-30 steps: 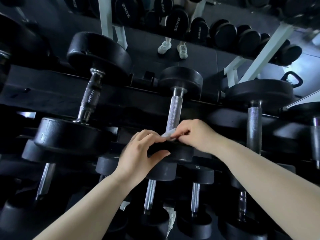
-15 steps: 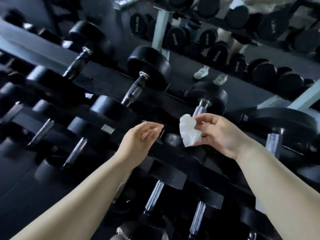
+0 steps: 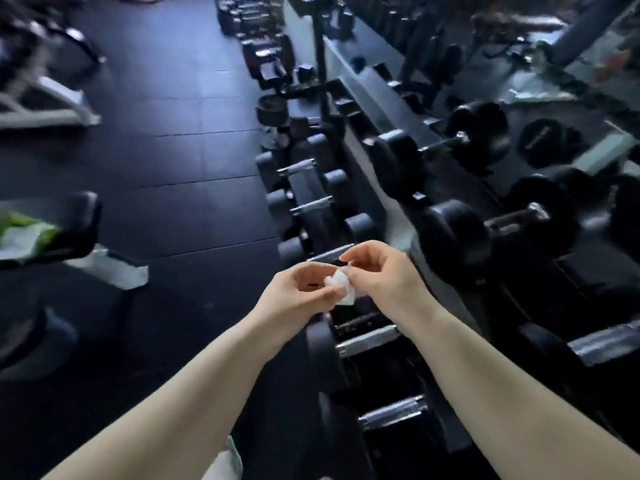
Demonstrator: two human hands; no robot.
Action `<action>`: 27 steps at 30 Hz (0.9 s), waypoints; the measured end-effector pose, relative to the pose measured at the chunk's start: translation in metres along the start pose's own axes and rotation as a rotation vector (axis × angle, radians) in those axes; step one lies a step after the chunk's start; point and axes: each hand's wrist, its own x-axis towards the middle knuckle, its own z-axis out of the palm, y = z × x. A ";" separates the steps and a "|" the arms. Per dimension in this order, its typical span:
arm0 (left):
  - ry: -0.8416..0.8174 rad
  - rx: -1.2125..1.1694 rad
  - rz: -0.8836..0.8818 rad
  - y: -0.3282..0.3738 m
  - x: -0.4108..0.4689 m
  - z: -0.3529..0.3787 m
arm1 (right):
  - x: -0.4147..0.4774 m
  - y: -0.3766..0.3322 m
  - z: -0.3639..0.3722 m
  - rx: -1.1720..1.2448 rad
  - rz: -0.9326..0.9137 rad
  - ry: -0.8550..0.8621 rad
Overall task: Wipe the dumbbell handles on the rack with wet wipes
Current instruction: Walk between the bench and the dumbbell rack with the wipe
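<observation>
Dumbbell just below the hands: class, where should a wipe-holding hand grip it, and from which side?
Grip the silver handle mid-span, coming down from above. It lies roughly level with its upper side bare, while the black head blocks its near end and the rack hides the far end.

1. The wet wipe [image 3: 341,287] is small, white and crumpled, pinched between the fingertips of the left grip [image 3: 298,292] and the right grip [image 3: 384,275].
2. Silver dumbbell handles [image 3: 369,339] lie level between black heads, 1 just beyond the grips and 2 below them.
3. The black tiered rack [image 3: 450,174] runs beneath the grips and off to their right.
</observation>
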 end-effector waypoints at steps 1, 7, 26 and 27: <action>0.078 0.016 0.017 0.000 -0.005 -0.019 | 0.008 -0.004 0.022 0.045 0.020 -0.014; 0.540 0.162 0.061 -0.015 -0.040 -0.147 | 0.057 -0.029 0.163 0.114 0.191 -0.387; 1.212 0.175 -0.252 -0.102 -0.153 -0.598 | 0.189 -0.030 0.682 -0.256 0.164 -0.776; 1.234 0.184 -0.291 -0.110 -0.151 -0.616 | 0.202 -0.022 0.704 -0.271 0.175 -0.772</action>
